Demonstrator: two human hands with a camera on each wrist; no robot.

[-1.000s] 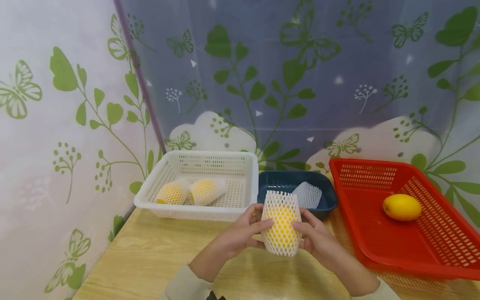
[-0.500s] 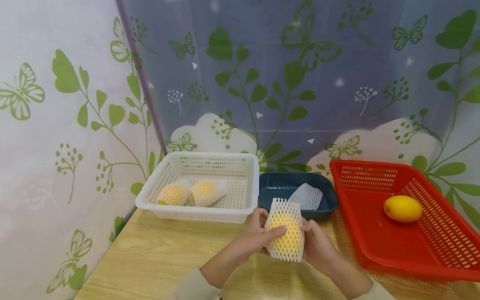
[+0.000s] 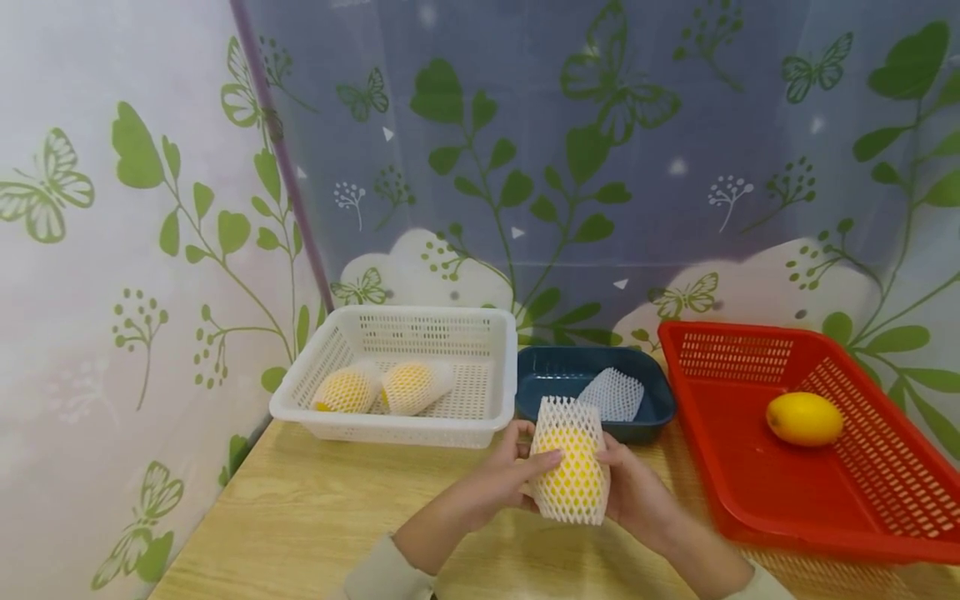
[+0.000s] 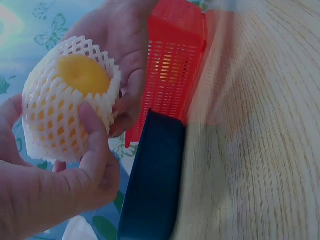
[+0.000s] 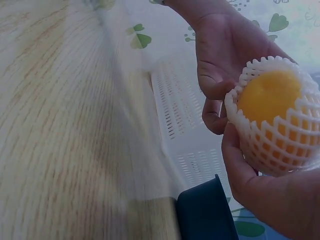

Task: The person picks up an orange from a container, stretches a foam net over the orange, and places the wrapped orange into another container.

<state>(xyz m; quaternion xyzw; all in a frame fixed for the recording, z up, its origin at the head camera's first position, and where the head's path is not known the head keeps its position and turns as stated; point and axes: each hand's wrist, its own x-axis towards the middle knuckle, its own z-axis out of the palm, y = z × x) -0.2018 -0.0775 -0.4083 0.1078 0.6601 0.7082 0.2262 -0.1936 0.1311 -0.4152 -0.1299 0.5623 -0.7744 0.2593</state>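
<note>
A yellow lemon (image 4: 82, 75) sits inside a white foam net sleeve (image 3: 572, 479), held up over the table between both hands. My left hand (image 3: 495, 483) grips it from the left, thumb across the front of the net and fingers behind. From the other side my right hand (image 3: 637, 492) grips it too, its thumb at the net's right edge. The net's upper part stands up past the fruit in the head view. In both wrist views the fruit's bare end shows through the net's open lower end.
At the left a white basket (image 3: 431, 429) holds two netted yellow fruits (image 3: 408, 387). Behind the hands stands a dark blue tray (image 3: 551, 358) with white foam netting (image 3: 615, 393) in it. One bare lemon (image 3: 805, 419) lies in the red basket (image 3: 750, 492) at the right.
Both hands and the netted lemon have moved slightly down and right since a second ago. The right thumb, mostly behind the net half a second ago, now shows at its front edge.
</note>
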